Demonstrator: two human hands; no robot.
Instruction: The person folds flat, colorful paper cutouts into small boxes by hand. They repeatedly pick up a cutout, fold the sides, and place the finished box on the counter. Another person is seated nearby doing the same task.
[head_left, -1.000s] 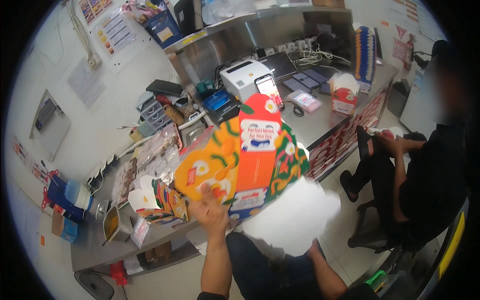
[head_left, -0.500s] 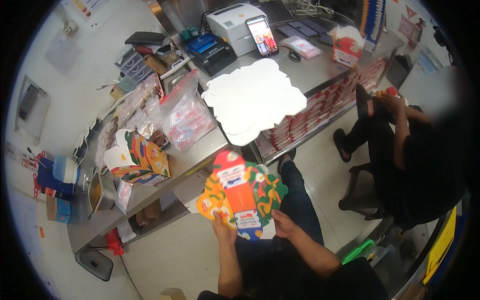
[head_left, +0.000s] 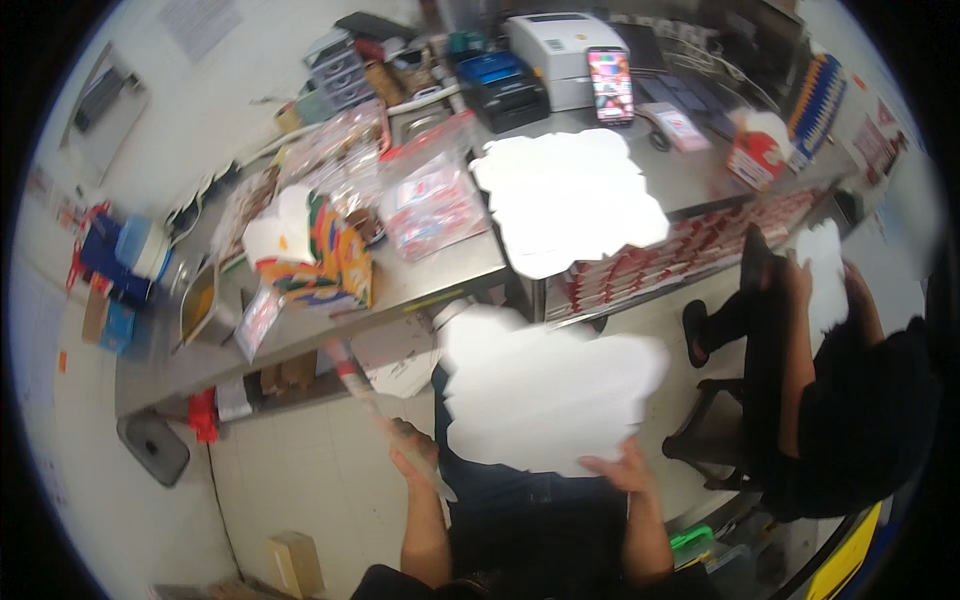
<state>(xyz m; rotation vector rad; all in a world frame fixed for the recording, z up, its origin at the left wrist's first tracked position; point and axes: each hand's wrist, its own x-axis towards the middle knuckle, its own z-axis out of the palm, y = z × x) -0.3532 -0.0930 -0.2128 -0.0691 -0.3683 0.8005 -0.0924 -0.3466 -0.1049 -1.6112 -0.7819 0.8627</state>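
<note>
My left hand point(head_left: 415, 455) is closed round a printed cardboard box blank point(head_left: 368, 395), turned nearly edge-on and blurred, to the left of my lap. Over my thighs lies a white cardboard blank point(head_left: 550, 390) with scalloped edges, plain side up. My right hand point(head_left: 628, 468) grips its lower right edge, thumb on top and the other fingers partly hidden beneath. Ahead, a pile of similar white blanks point(head_left: 565, 205) rests on the steel counter and overhangs its edge. Colourful part-folded boxes point(head_left: 315, 255) stand together at the counter's left.
The steel counter point(head_left: 430, 285) carries a bag of small packets point(head_left: 430, 205), a metal container point(head_left: 208, 305), a black-and-blue device point(head_left: 502, 92), a white printer point(head_left: 565, 55), a lit phone point(head_left: 611, 85) and a red box point(head_left: 757, 150). At right, a seated person holds a white blank point(head_left: 824, 270).
The printed blank has moved from both hands into my left hand, leftward. My right hand now grips a white blank over my lap. The view has shifted; the co-worker now holds a white blank.
</note>
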